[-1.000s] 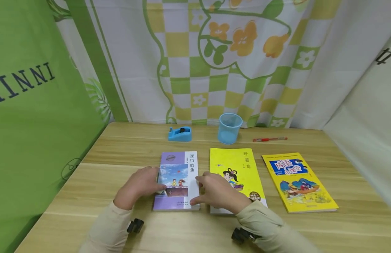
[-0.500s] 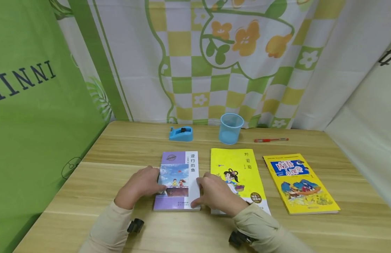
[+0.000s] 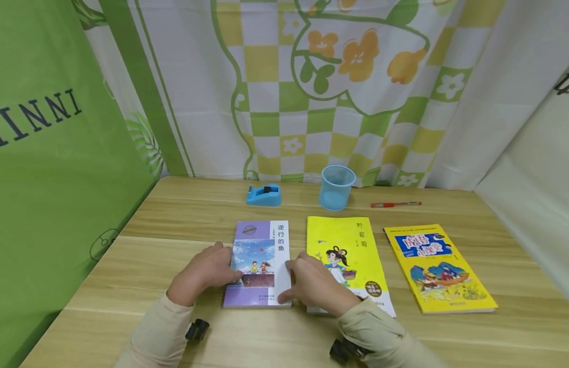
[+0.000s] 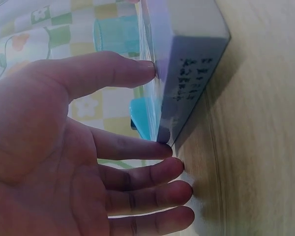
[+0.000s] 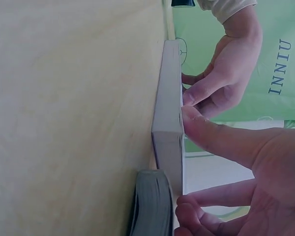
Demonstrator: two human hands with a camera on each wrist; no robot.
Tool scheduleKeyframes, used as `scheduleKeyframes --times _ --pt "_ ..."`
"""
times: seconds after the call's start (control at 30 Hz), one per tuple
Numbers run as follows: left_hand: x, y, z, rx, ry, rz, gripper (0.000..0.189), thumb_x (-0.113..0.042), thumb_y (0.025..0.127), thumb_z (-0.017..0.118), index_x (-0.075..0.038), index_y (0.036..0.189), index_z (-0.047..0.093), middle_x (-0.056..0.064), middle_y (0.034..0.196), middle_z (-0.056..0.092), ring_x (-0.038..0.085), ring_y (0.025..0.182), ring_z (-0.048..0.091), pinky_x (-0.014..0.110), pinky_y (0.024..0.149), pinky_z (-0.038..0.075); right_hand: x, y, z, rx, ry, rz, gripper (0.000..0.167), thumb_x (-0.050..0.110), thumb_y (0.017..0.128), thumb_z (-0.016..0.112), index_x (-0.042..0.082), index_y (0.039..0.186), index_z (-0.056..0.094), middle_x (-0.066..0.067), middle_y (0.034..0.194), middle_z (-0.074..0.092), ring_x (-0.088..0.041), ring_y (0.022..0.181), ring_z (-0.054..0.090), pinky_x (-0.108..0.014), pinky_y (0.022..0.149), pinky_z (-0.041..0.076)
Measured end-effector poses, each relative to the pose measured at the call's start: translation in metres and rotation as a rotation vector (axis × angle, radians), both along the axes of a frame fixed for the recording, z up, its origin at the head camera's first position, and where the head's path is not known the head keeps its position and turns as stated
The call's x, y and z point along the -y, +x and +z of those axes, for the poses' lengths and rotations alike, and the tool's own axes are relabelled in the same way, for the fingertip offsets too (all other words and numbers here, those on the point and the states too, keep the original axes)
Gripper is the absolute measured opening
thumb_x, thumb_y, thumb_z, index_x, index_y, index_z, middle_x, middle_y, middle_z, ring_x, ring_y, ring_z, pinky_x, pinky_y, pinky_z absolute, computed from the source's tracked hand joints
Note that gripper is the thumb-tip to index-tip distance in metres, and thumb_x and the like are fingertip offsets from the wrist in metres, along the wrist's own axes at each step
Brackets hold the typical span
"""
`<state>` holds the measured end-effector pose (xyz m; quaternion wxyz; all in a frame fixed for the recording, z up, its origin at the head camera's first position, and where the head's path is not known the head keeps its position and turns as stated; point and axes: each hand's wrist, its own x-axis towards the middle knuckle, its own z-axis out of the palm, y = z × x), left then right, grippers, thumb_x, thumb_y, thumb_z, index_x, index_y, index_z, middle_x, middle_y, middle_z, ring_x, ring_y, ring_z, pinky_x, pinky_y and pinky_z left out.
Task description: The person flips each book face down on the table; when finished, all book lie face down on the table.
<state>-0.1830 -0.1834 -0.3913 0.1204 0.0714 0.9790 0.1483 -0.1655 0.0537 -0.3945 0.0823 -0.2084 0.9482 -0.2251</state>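
Observation:
A purple-and-white book (image 3: pixel 252 255) lies on the wooden table with both hands at its sides. My left hand (image 3: pixel 205 272) touches it from the left, its thumb on the cover. In the left wrist view, the straight index finger (image 4: pixel 137 147) reaches the book's edge, and the other fingertips are near the tabletop. My right hand (image 3: pixel 314 281) rests at the book's right edge, partly over a yellow book with a girl on its cover (image 3: pixel 335 243). The right wrist view shows the right thumb (image 5: pixel 206 130) against the cover and the index fingertip by the edge.
Another yellow book (image 3: pixel 441 271) lies tilted at the right. Behind the books are a blue tape dispenser (image 3: pixel 264 196), a light-blue mesh pen cup (image 3: pixel 337 189) and a red pen (image 3: pixel 395 204). A patterned curtain (image 3: pixel 312 92) hangs along the table's back edge.
The head view has shifted slightly. Both hands stay at the purple-and-white book, and the books keep their places on the table.

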Motion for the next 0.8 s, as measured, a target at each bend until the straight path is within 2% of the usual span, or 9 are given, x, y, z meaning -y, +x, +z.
scheduleKeyframes --times 0.27,0.47,0.67,0.8 --pt "-0.0004 0.0004 0.0006 -0.005 0.027 -0.02 0.036 -0.026 0.079 0.077 0.004 0.094 0.064 0.013 0.093 0.055 0.024 0.076 0.049 0.038 0.067 0.044 -0.0005 -0.0017 -0.0012 0.014 -0.018 -0.008 0.057 0.033 0.062 0.097 0.001 0.104 0.074 -0.002 0.078 0.051 -0.017 0.071 0.045 -0.025 0.059 0.035" --pt "0.0 0.0002 -0.0008 -0.026 0.031 -0.043 0.036 -0.025 0.077 0.077 0.005 0.093 0.063 0.013 0.094 0.055 0.024 0.077 0.049 0.039 0.071 0.047 -0.0004 -0.0028 -0.0023 0.013 -0.028 -0.008 0.057 0.033 0.062 0.097 0.001 0.104 0.074 -0.002 0.078 0.051 -0.017 0.071 0.045 -0.025 0.059 0.035" --pt "-0.0007 -0.0002 -0.0034 -0.039 0.035 -0.056 0.028 -0.024 0.076 0.076 -0.002 0.076 0.058 0.013 0.091 0.055 0.023 0.073 0.048 0.037 0.068 0.045 -0.0022 -0.0027 -0.0025 -0.008 -0.051 -0.002 0.052 0.031 0.061 0.098 0.001 0.096 0.073 -0.002 0.075 0.05 -0.017 0.07 0.044 -0.025 0.058 0.034" --pt "-0.0005 -0.0011 -0.0042 -0.053 0.029 -0.068 0.029 -0.023 0.076 0.076 -0.005 0.069 0.054 0.012 0.089 0.054 0.022 0.071 0.048 0.036 0.065 0.044 -0.002 -0.0027 -0.0031 -0.016 -0.056 -0.001 0.053 0.031 0.06 0.098 0.001 0.097 0.074 -0.002 0.075 0.05 -0.016 0.069 0.044 -0.025 0.058 0.034"
